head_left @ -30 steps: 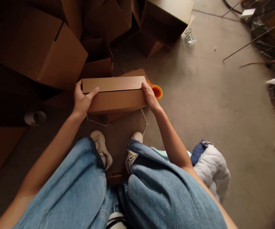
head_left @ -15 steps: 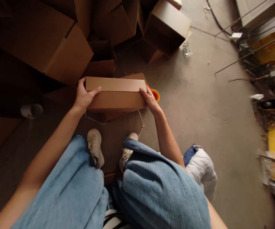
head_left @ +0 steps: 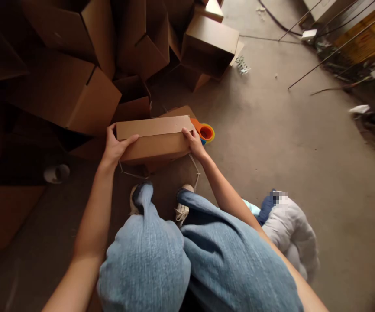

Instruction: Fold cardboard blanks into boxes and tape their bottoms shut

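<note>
Compared with the frame half a second earlier, the left denim leg (head_left: 145, 264) swings inward to the lower centre, covering much of the left shoe (head_left: 134, 201), and the right-hand end of the carton (head_left: 156, 138) sits slightly higher in the frame than its left. The grip at both ends is unchanged.

Nearest the camera, the two denim legs fill the lower centre; the right shoe (head_left: 182, 212), pale and laced, shows between them. At lower right, a grey padded bundle (head_left: 293, 229) lies on the floor (head_left: 272, 143), with navy fabric (head_left: 268, 208) at its upper left edge.

Beyond the shoes, near the centre of the frame, the long brown carton is clamped between two hands set well apart. The left hand (head_left: 114, 147) wraps the left end, thumb along the upper front edge; the right hand (head_left: 195, 142) grasps the right end, thumb on the pale upper face, its other fingers mostly hidden. Whether the carton rests on the cardboard piece (head_left: 182, 112) visible behind it cannot be told. A thin white cord (head_left: 197, 174) hangs or lies below its right end, and an orange-and-yellow ring-shaped object (head_left: 207, 132) shows just beside the right hand.

At left, a white roll (head_left: 56, 173) lies on its side. Farther off, a slotted carton (head_left: 72, 93) leans at upper left, a small open carton (head_left: 132, 97) stands beside it, and a paler open box (head_left: 210, 39) lies tilted at upper centre. Thin rods (head_left: 320, 58) project in from the upper right.
</note>
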Demonstrator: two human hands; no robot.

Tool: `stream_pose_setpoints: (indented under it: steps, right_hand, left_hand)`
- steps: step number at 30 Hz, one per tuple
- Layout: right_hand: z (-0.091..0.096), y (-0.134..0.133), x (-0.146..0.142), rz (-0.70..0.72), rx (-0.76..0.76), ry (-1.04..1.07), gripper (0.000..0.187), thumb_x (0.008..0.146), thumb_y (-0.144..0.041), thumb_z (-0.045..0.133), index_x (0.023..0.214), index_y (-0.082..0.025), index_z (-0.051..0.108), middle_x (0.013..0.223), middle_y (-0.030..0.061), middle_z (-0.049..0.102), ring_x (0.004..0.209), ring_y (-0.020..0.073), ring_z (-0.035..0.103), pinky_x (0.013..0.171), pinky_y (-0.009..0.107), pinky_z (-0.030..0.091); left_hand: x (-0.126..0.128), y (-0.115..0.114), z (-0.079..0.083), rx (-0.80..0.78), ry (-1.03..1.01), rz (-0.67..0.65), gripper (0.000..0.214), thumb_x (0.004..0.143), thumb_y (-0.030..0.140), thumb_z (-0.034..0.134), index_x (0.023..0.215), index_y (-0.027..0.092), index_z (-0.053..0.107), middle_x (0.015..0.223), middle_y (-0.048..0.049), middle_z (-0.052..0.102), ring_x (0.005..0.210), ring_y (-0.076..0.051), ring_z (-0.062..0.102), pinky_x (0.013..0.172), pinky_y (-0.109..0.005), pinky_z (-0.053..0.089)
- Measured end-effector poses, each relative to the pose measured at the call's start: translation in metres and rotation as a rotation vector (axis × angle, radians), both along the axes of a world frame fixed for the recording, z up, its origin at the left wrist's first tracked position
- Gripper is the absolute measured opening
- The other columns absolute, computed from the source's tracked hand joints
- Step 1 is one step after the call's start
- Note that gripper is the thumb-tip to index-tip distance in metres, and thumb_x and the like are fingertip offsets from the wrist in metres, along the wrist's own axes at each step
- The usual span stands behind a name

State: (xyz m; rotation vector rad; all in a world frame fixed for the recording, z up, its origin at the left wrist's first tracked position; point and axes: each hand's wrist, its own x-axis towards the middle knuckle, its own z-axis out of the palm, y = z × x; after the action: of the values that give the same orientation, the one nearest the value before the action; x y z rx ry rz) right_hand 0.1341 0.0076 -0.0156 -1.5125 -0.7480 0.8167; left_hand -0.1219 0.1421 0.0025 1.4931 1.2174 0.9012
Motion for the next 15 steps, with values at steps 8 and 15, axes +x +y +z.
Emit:
stream_pose_setpoints:
  steps: [8, 15]
  right_hand:
    - [-0.002, 0.003, 0.003, -0.054, -0.067, 0.045, 0.070, 0.077, -0.065, 0.060, 0.135, -0.027, 0.056, 0.137, 0.0065, 0.064, 0.128, 0.0269, 0.058, 0.115, 0.046, 0.041]
    - [0.009, 0.002, 0.009, 0.036, -0.113, 0.174, 0.070, 0.073, -0.057, 0.069, 0.133, -0.030, 0.048, 0.144, 0.0067, 0.058, 0.130, 0.0283, 0.056, 0.113, 0.046, 0.042]
  left_hand:
    - [0.008, 0.000, -0.004, 0.024, 0.030, 0.042, 0.074, 0.056, 0.028, 0.089, 0.114, 0.030, 0.044, 0.125, -0.0047, 0.056, 0.124, -0.028, 0.055, 0.111, -0.047, 0.044]
    - [0.011, -0.010, 0.003, -0.079, 0.000, 0.080, 0.075, 0.060, 0.035, 0.087, 0.121, 0.027, 0.044, 0.134, -0.0093, 0.050, 0.130, -0.029, 0.050, 0.115, -0.047, 0.037]
